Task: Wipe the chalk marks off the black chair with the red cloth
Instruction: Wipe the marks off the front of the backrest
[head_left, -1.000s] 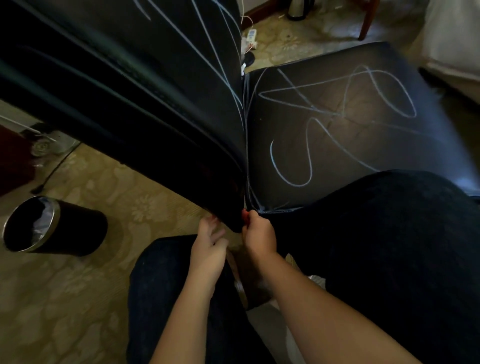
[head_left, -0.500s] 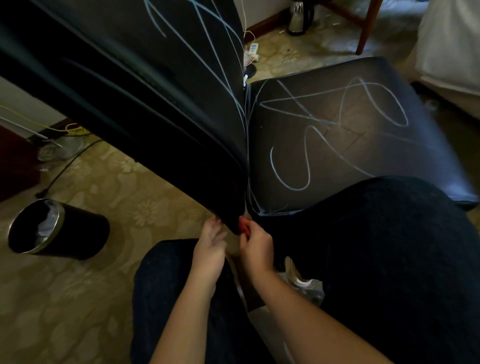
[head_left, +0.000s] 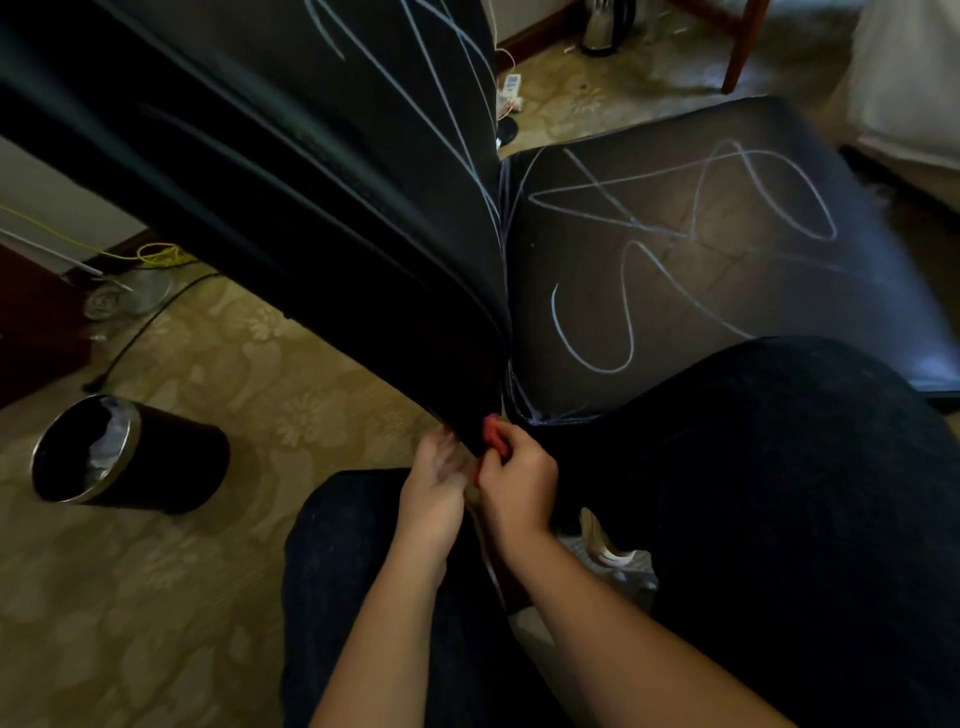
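Step — pickup | right hand (head_left: 519, 483) pinches red cloth (head_left: 491, 432) by black chair (head_left: 779, 291) | left hand (head_left: 434, 491) slack, empty | next — wipe chalk marks (head_left: 626, 332)

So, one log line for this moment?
right hand: pinches red cloth | left hand: beside it | black leather chair: white chalk marks unwiped

I can read no words, numbers or brands anywhere in front of me, and the chalk marks (head_left: 693, 236) on my black chair (head_left: 727, 301) are only loose loops and crossing lines, not letters.
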